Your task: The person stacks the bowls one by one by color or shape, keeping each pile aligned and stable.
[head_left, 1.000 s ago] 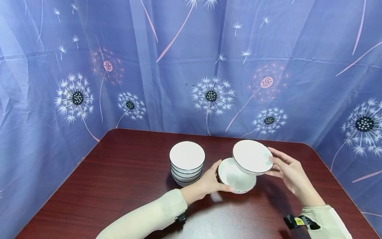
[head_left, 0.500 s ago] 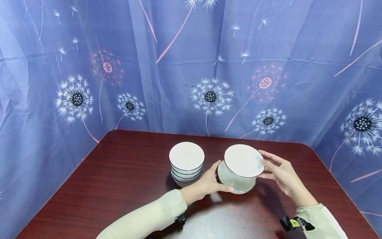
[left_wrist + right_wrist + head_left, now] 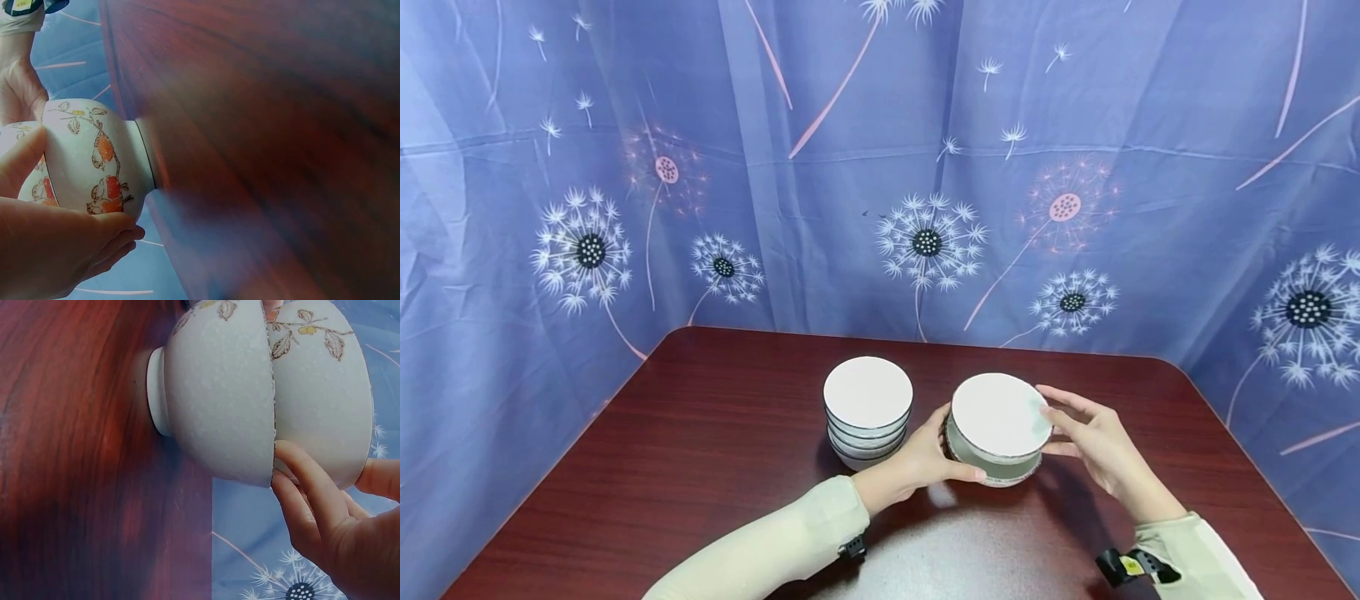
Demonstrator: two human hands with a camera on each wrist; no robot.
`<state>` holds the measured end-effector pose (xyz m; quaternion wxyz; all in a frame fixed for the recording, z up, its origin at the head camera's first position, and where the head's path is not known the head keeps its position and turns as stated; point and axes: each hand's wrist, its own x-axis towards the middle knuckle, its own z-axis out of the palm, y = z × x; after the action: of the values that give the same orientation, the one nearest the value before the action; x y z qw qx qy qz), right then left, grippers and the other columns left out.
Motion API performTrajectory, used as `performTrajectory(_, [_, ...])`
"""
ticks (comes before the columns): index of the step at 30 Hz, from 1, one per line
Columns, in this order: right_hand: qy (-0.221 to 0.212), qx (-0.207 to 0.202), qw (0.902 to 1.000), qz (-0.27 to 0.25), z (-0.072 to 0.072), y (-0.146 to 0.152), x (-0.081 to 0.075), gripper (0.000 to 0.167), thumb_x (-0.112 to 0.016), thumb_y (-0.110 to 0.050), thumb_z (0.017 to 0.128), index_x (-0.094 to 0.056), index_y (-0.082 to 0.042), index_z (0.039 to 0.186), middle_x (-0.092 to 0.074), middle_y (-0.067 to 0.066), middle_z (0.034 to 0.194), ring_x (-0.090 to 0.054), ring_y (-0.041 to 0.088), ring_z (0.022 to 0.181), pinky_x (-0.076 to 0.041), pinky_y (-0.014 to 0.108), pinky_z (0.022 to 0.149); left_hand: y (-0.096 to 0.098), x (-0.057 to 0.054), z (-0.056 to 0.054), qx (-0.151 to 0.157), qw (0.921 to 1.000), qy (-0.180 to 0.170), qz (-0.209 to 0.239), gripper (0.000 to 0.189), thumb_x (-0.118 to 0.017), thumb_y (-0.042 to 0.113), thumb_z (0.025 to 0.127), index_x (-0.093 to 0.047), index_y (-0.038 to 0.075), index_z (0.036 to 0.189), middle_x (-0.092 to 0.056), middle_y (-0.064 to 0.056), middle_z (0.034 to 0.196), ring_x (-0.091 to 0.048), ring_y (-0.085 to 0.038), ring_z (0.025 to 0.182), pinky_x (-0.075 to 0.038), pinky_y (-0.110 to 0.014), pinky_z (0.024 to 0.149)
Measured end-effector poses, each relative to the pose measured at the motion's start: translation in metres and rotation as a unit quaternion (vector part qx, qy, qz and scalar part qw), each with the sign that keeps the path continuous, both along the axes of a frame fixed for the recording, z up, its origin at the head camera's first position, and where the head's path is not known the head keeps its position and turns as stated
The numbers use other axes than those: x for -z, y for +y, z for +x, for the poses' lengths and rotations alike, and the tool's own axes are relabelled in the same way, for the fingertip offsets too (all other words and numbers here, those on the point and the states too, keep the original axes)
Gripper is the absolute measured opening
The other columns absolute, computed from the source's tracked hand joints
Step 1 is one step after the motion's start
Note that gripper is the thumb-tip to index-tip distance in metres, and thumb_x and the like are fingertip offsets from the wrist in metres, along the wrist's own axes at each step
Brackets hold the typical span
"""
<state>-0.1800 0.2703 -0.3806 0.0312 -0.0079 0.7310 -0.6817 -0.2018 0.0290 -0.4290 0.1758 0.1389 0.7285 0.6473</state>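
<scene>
A white bowl (image 3: 1013, 472) stands on the table, its foot down. My left hand (image 3: 925, 457) holds it at its left side, thumb at the front and fingers round behind. Just over it, a second white bowl (image 3: 1002, 415) is gripped on its right side by my right hand (image 3: 1097, 446). In the right wrist view this upper bowl (image 3: 322, 394) sits partly inside the rim of the lower bowl (image 3: 219, 400). Whether their surfaces touch cannot be told. Orange and red birds on branches decorate the lower bowl (image 3: 94, 156) in the left wrist view.
A stack of several white bowls with dark rims (image 3: 868, 396) stands left of my left hand, close to it. The dark red wooden table (image 3: 700, 433) ends at the back against a blue curtain (image 3: 820, 208) with dandelion prints.
My right hand has brought its bowl left and down, from above the lower bowl's right side to right over it. My left hand and the stack have stayed in place.
</scene>
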Motion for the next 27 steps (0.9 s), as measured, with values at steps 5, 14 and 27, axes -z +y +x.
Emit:
performTrajectory(5, [0.001, 0.003, 0.9999, 0.013, 0.002, -0.004, -0.002, 0.05, -0.064, -0.019, 0.094, -0.05, -0.003, 0.139, -0.061, -0.002, 0.11, -0.065, 0.013, 0.089, -0.06, 0.039, 0.074, 0.0, 0.0, -0.001, 0.001, 1.0, 0.001, 0.0, 0.107, -0.087, 0.002, 0.066, -0.024, 0.008, 0.151, -0.044, -0.01, 0.145, -0.04, -0.023, 0.134, -0.035, -0.037, 0.111])
performTrajectory(14, [-0.004, 0.018, 0.9993, 0.032, 0.002, -0.01, -0.005, 0.054, -0.063, -0.015, 0.094, -0.043, 0.008, 0.139, -0.062, 0.003, 0.11, -0.066, 0.011, 0.087, -0.06, 0.041, 0.073, 0.001, -0.001, -0.001, -0.012, 0.9998, 0.008, -0.016, 0.106, -0.089, 0.004, 0.063, -0.028, 0.009, 0.15, -0.048, -0.009, 0.142, -0.042, -0.022, 0.132, -0.034, -0.041, 0.112])
performTrajectory(27, [-0.008, 0.032, 0.997, 0.07, 0.002, -0.015, -0.006, 0.049, -0.059, -0.011, 0.096, -0.044, 0.009, 0.138, -0.063, 0.013, 0.117, -0.067, 0.013, 0.081, -0.06, 0.037, 0.07, 0.001, -0.002, -0.001, -0.016, 0.9993, 0.009, -0.031, 0.104, -0.09, 0.006, 0.062, -0.031, 0.009, 0.148, -0.049, -0.008, 0.14, -0.042, -0.023, 0.132, -0.032, -0.042, 0.112])
